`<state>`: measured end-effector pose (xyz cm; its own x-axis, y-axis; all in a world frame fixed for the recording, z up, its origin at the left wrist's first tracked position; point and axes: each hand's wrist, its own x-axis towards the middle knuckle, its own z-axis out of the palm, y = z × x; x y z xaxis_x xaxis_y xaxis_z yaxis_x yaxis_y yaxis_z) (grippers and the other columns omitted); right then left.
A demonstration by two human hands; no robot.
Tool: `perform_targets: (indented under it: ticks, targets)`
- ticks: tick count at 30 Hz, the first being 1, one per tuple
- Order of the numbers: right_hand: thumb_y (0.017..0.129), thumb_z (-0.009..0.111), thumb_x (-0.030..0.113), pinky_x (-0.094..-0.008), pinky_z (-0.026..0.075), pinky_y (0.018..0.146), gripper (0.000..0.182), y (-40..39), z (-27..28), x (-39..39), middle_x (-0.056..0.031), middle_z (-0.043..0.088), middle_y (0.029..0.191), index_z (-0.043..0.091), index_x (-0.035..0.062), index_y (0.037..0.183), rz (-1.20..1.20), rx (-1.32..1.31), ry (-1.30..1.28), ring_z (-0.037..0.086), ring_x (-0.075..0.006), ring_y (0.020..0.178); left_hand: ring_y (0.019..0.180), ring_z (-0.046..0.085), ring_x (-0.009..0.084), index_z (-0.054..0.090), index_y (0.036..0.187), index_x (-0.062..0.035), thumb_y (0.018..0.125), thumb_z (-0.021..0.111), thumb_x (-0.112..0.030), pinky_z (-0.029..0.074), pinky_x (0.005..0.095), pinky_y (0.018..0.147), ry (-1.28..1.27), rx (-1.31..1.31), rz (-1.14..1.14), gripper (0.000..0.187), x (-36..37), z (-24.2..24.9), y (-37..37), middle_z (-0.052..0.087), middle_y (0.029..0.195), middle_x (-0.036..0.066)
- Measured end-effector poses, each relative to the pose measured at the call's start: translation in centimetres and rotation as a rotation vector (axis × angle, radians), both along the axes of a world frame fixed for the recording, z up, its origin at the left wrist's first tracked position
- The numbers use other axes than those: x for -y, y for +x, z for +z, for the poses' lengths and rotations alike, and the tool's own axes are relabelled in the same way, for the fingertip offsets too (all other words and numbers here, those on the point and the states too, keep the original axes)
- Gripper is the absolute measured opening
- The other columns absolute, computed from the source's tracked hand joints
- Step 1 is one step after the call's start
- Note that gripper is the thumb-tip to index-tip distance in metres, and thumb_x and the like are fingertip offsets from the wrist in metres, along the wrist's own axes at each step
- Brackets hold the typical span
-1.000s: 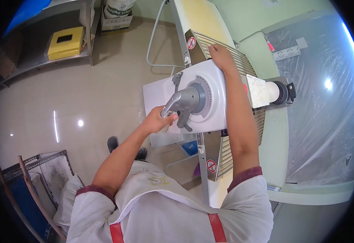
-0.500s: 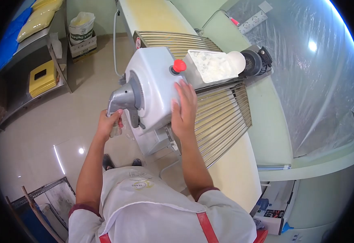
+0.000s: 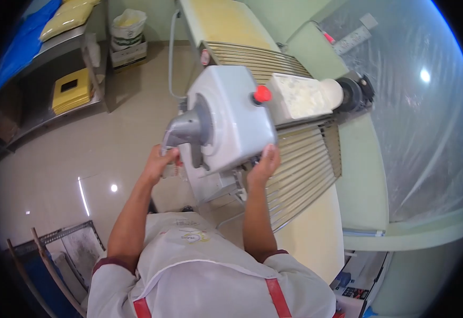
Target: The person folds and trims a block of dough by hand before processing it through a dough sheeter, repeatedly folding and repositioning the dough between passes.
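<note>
A white machine head (image 3: 234,119) with a red knob (image 3: 262,94) stands in the middle of the view. From its left side a curved grey handle (image 3: 186,130) sticks out. My left hand (image 3: 160,163) is closed round the lower end of this handle, and a small clear thing shows below the fingers, too blurred to make out. At the housing's lower right corner is my right hand (image 3: 264,167), its thumb up against the edge and its other fingers partly hidden beneath. A white tray of flour (image 3: 299,98) sits behind the head.
Metal bar guards (image 3: 306,169) lie over a long pale belt (image 3: 316,228). Left is a steel shelf (image 3: 96,100) with yellow packs (image 3: 71,93); a white sack (image 3: 128,29) stands in a box behind. Plastic sheeting (image 3: 417,122) hangs at the right.
My right hand has slid down from the housing's face near the red knob to its lower corner and closed there. My left hand stays at the handle. The whole view has shifted a little.
</note>
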<state>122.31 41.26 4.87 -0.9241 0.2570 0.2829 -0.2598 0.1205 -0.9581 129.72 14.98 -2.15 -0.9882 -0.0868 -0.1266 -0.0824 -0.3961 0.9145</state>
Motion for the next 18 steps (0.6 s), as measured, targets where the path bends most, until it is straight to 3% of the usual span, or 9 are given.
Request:
perform_targets:
  ticks: [2, 4, 7, 10, 13, 18]
  targets:
    - [0.098, 0.053, 0.026, -0.0304, 0.043, 0.079, 0.032, -0.6, -0.7, 0.9, -0.0063, 0.056, 0.099, 0.056, -0.0023, 0.112, -0.152, -0.023, -0.185, 0.049, -0.014, 0.086, 0.06, 0.061, 0.0144, 0.064, 0.083, -0.0022, 0.084, 0.072, -0.037, 0.049, 0.0295, 0.059, -0.025, -0.004, 0.01, 0.035, 0.0, -0.7, -0.2, 0.063, 0.068, 0.006]
    - [0.099, 0.051, 0.033, -0.036, 0.043, 0.095, 0.042, -0.7, -0.9, 0.5, -0.0114, 0.057, 0.116, 0.053, -0.0019, 0.121, -0.157, 0.021, -0.174, 0.054, -0.0209, 0.106, 0.059, 0.061, 0.0135, 0.065, 0.08, -0.0016, 0.081, 0.075, -0.033, 0.049, 0.0294, 0.055, -0.032, 0.087, -0.002, 0.033, 0.1, 0.6, 0.0, 0.063, 0.067, 0.006]
    - [0.1, 0.047, 0.039, -0.0387, 0.042, 0.097, 0.051, -0.4, 0.9, 1.2, -0.0153, 0.054, 0.123, 0.049, -0.0055, 0.125, -0.09, 0.022, -0.176, 0.052, -0.0242, 0.112, 0.056, 0.06, 0.0124, 0.065, 0.081, -0.0004, 0.08, 0.075, -0.032, 0.048, 0.0297, 0.053, -0.178, 0.18, -0.008, 0.033, 0.0, 2.0, -0.3, 0.063, 0.066, 0.007]
    - [0.1, 0.044, 0.043, -0.0395, 0.042, 0.098, 0.057, -0.1, 1.2, 2.3, -0.0168, 0.053, 0.125, 0.047, -0.0079, 0.126, -0.199, -0.026, -0.162, 0.052, -0.0253, 0.114, 0.059, 0.06, 0.0136, 0.067, 0.087, -0.0001, 0.079, 0.075, -0.033, 0.049, 0.031, 0.057, -0.259, 0.261, -0.051, 0.035, 0.3, 2.5, -0.6, 0.064, 0.067, 0.008]
    - [0.1, 0.043, 0.044, -0.0381, 0.043, 0.096, 0.055, -0.1, 1.3, 2.3, -0.0153, 0.056, 0.118, 0.05, -0.0059, 0.123, -0.2, -0.021, -0.169, 0.054, -0.0242, 0.109, 0.064, 0.061, 0.0159, 0.069, 0.095, -0.0017, 0.08, 0.075, -0.032, 0.05, 0.0325, 0.064, -0.462, 0.047, -0.061, 0.034, 2.1, 0.9, -1.8, 0.066, 0.069, 0.008]
    - [0.101, 0.041, 0.045, -0.0373, 0.042, 0.095, 0.055, -0.3, 1.1, 1.9, -0.0139, 0.056, 0.118, 0.05, -0.0049, 0.123, -0.133, -0.053, -0.086, 0.054, -0.0236, 0.109, 0.069, 0.061, 0.017, 0.07, 0.099, -0.003, 0.079, 0.075, -0.03, 0.049, 0.0325, 0.07, -0.399, -0.129, -0.065, 0.033, 2.8, 0.3, -2.2, 0.069, 0.076, 0.01]
